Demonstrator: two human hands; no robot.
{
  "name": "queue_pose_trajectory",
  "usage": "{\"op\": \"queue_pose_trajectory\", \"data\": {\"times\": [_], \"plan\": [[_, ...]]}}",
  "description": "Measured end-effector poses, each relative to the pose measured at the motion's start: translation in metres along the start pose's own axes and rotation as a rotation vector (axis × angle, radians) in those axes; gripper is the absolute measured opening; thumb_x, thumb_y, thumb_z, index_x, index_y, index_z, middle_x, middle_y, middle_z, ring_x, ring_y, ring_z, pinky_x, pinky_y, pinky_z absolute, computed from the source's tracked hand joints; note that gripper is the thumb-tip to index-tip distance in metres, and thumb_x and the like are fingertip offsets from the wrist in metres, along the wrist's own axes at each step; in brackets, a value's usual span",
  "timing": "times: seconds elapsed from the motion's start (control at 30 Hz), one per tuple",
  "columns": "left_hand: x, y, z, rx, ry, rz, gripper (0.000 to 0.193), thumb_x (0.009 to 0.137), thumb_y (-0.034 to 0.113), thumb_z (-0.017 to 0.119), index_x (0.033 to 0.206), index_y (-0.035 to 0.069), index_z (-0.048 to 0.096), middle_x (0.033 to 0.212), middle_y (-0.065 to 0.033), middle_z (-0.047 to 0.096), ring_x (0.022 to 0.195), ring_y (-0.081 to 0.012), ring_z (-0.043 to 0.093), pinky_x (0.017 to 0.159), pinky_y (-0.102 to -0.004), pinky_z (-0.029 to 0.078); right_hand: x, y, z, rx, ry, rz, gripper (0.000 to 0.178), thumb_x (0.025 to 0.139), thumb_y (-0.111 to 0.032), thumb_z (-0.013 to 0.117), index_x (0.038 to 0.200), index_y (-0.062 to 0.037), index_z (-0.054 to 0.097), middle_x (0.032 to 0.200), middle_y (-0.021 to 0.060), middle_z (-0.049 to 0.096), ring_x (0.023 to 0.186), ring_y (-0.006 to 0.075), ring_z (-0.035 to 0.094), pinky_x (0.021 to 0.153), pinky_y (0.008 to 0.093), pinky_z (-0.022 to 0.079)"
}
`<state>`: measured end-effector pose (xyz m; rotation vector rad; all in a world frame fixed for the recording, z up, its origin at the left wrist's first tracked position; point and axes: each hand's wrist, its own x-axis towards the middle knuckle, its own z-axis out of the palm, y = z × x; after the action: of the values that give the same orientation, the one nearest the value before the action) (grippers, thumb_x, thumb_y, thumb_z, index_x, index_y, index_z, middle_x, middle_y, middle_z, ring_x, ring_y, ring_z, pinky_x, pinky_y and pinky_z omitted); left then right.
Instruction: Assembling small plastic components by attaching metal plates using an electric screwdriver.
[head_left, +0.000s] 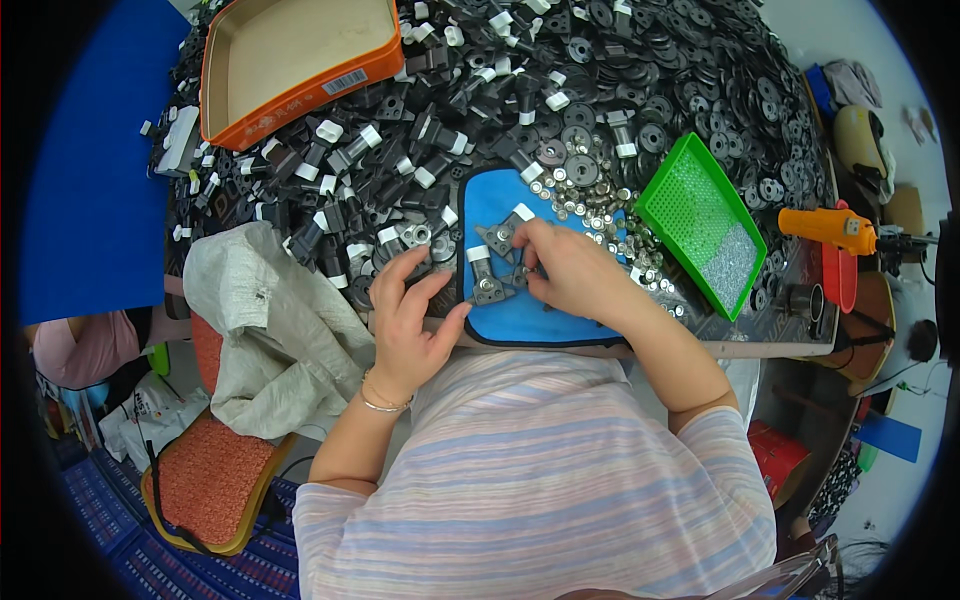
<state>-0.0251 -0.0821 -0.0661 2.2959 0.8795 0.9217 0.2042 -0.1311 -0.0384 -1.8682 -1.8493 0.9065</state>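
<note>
My left hand is held at the left edge of the blue mat, its fingers spread and nothing in them. Over the middle of the mat, my right hand has its thumb and index finger curled together in a pinch. Whatever is between those fingertips is mostly hidden. Just left of them lie a dark plastic fitting with a white end and another dark fitting with a white tip. The blue mat has a black border.
Silver metal caps are scattered at the mat's right. Beyond them tilts a green tray of tiny clear and silvery pieces. Black fittings and discs heap behind, with an orange box. A white sack hangs at left; an orange tool stands right.
</note>
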Motion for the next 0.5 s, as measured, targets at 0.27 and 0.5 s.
{"op": "queue_pose_trajectory", "data": {"times": [0.27, 0.5], "plan": [[0.002, 0.001, 0.001, -0.011, 0.007, 0.001, 0.038, 0.069, 0.016, 0.076, 0.103, 0.004, 0.062, 0.124, -0.0148, 0.052, 0.113, -0.0332, 0.048, 0.095, -0.0403, 0.036, -0.002, -0.001, -0.008, 0.008, -0.125, 0.015, 0.034, 0.072, -0.001, 0.063, 0.104, -0.0033, 0.051, 0.076, 0.008, 0.061, 0.075, 0.028, 0.061, 0.066, 0.0363, 0.047], [0.014, -0.004, -0.004, 0.057, -0.025, 0.037, 0.037, 0.07, 0.017, 0.075, 0.102, 0.004, 0.062, 0.121, -0.0144, 0.053, 0.111, -0.0325, 0.049, 0.094, -0.0412, 0.035, -0.022, 0.005, -0.045, 0.425, -0.044, 0.115, 0.031, 0.076, 0.004, 0.063, 0.103, -0.0039, 0.051, 0.077, -0.0008, 0.057, 0.069, 0.0074, 0.053, 0.06, 0.0224, 0.042]]}}
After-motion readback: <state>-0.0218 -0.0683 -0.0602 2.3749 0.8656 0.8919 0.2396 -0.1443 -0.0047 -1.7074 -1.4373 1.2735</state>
